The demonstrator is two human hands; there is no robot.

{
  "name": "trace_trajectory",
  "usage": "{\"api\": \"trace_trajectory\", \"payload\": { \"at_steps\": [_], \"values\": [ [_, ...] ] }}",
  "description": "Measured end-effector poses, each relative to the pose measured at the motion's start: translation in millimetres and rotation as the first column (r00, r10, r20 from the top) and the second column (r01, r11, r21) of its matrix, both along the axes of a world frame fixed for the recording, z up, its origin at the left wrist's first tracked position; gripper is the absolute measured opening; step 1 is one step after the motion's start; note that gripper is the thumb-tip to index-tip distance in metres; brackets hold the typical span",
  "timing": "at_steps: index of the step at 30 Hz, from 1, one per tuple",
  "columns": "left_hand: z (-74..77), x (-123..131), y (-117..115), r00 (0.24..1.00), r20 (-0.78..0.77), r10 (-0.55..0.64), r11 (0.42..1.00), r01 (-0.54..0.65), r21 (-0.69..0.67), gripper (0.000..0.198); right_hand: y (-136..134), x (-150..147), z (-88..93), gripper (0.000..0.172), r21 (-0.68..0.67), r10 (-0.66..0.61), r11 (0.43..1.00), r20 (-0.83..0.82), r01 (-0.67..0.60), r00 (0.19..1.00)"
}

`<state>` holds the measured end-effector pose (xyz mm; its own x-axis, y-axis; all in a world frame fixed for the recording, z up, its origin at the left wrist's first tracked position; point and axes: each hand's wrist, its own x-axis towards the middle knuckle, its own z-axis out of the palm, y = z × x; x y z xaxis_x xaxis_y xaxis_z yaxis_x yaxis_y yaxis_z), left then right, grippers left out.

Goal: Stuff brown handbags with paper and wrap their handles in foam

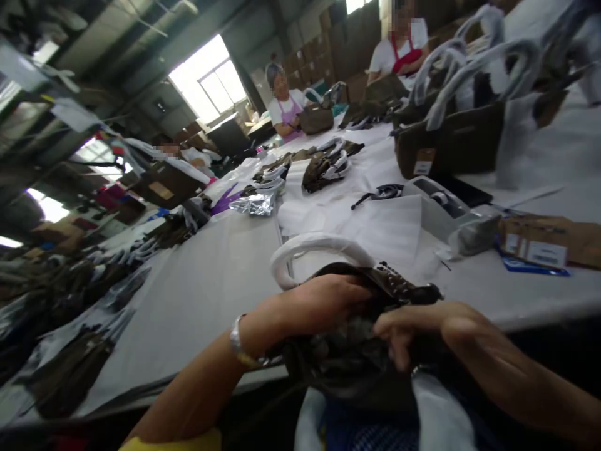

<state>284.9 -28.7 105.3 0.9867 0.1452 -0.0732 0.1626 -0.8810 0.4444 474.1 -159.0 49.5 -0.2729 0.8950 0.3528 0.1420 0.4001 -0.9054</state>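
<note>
A dark brown handbag (357, 363) sits at the near edge of the long white table (206, 288), its handle wrapped in white foam (319, 245). My left hand (323, 300) reaches into the bag's open top, fingers curled over the rim with its studded trim. A bracelet shows on that wrist. My right hand (422, 329) grips the bag's opening from the right, fingers bent into it. What lies inside the bag is hidden.
Finished bags with wrapped handles (451, 138) stand at the right. A small cardboard box (544, 241), a white tray (441, 210), white sheets (375, 225) and silver foil (256, 203) lie on the table. Three other people (286, 103) work at the far end.
</note>
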Motion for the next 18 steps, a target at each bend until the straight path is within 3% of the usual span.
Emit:
{"api": "trace_trajectory", "payload": {
  "at_steps": [2, 3, 5, 6, 8, 10, 13, 15, 18],
  "values": [
    [24.3, -46, -19, 0.968, 0.082, 0.237, 0.969, -0.229, -0.09, 0.027, 11, -1, 9.4, 0.031, 0.031, -0.047, 0.999, 0.2, 0.042, 0.979],
    [28.8, -69, -31, 0.92, 0.142, 0.365, 0.928, -0.348, -0.132, 0.024, 18, -6, 12.2, 0.027, 0.093, -0.04, 0.996, 0.314, 0.011, 0.949],
    [19.5, -109, -59, 0.754, 0.32, 0.573, 0.819, -0.545, -0.182, 0.019, 34, -22, 14.7, 0.034, 0.262, 0.027, 0.946, 0.522, -0.189, 0.853],
    [6.9, -124, -72, 0.661, 0.422, 0.62, 0.772, -0.611, -0.177, 0.018, 42, -32, 14.4, 0.037, 0.33, 0.055, 0.889, 0.613, -0.319, 0.788],
    [-27.0, -138, -94, 0.559, 0.604, 0.569, 0.744, -0.663, -0.087, 0.02, 57, -53, 10.3, 0.037, 0.371, 0.062, 0.767, 0.769, -0.524, 0.636],
    [-61.2, -134, -108, 0.56, 0.712, 0.423, 0.752, -0.656, 0.069, 0.025, 66, -70, 1.8, 0.034, 0.352, 0.034, 0.696, 0.854, -0.626, 0.518],
    [-94.9, -113, -114, 0.513, 0.809, 0.287, 0.715, -0.677, 0.175, 0.034, 73, -79, -12.0, 0.033, 0.332, -0.046, 0.695, 0.906, -0.638, 0.421],
    [-105.6, -99, -109, 0.437, 0.872, 0.222, 0.694, -0.699, 0.173, 0.038, 75, -74, -14.9, 0.037, 0.311, -0.103, 0.71, 0.933, -0.632, 0.345],
    [-113.9, -86, -94, 0.368, 0.924, 0.106, 0.719, -0.67, 0.185, 0.034, 79, -58, -7.9, 0.045, 0.32, -0.194, 0.73, 0.944, -0.604, 0.266]
  ]
}}
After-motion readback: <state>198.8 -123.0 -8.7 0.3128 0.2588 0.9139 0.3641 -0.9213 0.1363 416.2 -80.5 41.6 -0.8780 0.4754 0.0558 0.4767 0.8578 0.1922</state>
